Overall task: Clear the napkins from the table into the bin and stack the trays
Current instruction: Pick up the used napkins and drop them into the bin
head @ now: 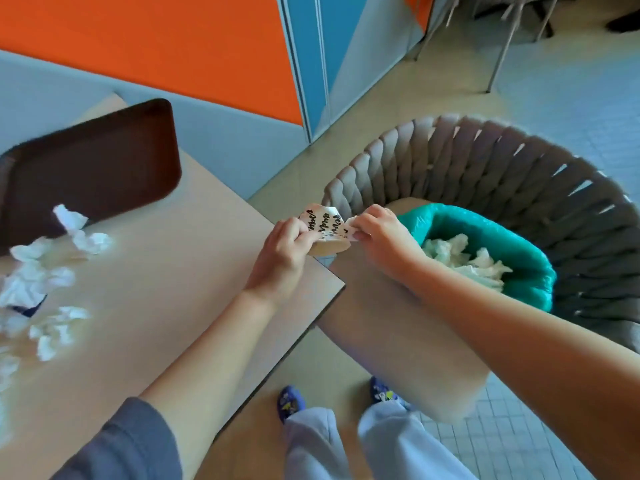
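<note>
Both my hands pinch one printed napkin, beige with black lettering, over the table's right corner. My left hand grips its left side and my right hand its right side, just left of the bin. The bin has a teal liner, sits on a chair seat, and holds crumpled white napkins. Several crumpled white napkins lie on the left of the table. A dark brown tray rests at the table's far left.
The beige table ends in a corner beside my hands. A grey woven chair curves around the bin. My feet in blue shoes stand on the tiled floor below. Orange and blue wall panels rise behind.
</note>
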Available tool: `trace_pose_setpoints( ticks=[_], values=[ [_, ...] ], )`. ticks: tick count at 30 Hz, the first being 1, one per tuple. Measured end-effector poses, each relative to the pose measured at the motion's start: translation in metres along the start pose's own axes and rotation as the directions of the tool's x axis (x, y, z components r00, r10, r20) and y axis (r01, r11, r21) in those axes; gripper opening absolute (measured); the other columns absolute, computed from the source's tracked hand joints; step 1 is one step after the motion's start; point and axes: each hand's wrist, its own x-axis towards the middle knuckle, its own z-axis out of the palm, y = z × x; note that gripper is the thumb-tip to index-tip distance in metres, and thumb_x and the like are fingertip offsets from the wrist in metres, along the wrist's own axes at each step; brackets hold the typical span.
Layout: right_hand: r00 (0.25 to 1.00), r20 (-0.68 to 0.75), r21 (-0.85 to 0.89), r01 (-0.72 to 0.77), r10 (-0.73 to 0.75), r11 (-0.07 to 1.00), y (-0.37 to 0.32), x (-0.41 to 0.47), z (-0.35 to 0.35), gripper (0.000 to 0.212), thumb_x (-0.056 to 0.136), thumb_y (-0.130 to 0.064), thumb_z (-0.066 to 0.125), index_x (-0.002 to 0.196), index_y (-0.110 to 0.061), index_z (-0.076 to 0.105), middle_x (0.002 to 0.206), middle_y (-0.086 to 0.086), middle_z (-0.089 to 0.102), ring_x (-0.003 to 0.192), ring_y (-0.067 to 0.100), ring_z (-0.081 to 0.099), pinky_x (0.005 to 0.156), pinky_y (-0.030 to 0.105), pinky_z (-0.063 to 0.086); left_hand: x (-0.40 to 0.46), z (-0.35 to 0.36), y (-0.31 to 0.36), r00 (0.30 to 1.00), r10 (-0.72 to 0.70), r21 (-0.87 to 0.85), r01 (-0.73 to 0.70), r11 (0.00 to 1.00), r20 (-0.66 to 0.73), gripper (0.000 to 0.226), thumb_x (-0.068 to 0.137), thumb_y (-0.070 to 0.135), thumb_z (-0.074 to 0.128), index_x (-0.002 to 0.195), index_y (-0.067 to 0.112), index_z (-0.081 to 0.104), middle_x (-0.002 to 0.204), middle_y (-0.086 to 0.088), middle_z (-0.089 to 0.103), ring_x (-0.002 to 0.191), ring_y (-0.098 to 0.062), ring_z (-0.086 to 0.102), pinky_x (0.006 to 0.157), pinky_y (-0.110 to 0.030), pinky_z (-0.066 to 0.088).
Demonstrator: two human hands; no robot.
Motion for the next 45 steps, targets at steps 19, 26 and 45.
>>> trace_pose_setpoints(
  ticks=[19,26,45],
  values=[
    [0.824,0.037,-0.054,-0.564,0.566,0.824,0.232,-0.131,-0.01,0.019,0.087,-0.008,0.051,0.099,-0.007,0.066,0.106,0.014,0.054,0.096,0.033,0.048,0.077,0.044,0.051,0.078,0.224,0.144,0.76,0.203,-0.074,-0.201,0.977,0.618,0.039,0.084,0.022,0.034,0.098,0.006,0.066,0.1,-0.01,0.055,0.095,-0.028,0.048,0.072,-0.033,0.042],
    [0.642,0.456,-0.154,-0.625,0.617,0.765,0.243,-0.118,0.01,0.037,0.087,-0.011,0.044,0.122,-0.007,0.057,0.119,0.017,0.059,0.11,0.033,0.055,0.094,0.036,0.047,0.095,0.25,0.147,0.416,-0.2,0.231,-0.027,0.972,0.887,0.031,0.093,0.013,0.04,0.117,0.007,0.059,0.071,0.004,0.041,0.086,-0.021,0.041,0.088,-0.035,0.044],
    [0.952,0.034,-0.215,-0.291,0.305,0.932,0.094,-0.031,-0.054,0.029,0.093,-0.026,0.043,0.113,-0.011,0.059,0.12,0.01,0.057,0.115,0.033,0.047,0.09,0.042,0.041,0.068,0.068,0.09,0.93,-0.098,0.156,0.045,0.987,0.354,0.041,0.081,0.039,0.047,0.106,0.015,0.068,0.108,-0.007,0.067,0.1,-0.029,0.062,0.085,-0.04,0.046]
  ],
)
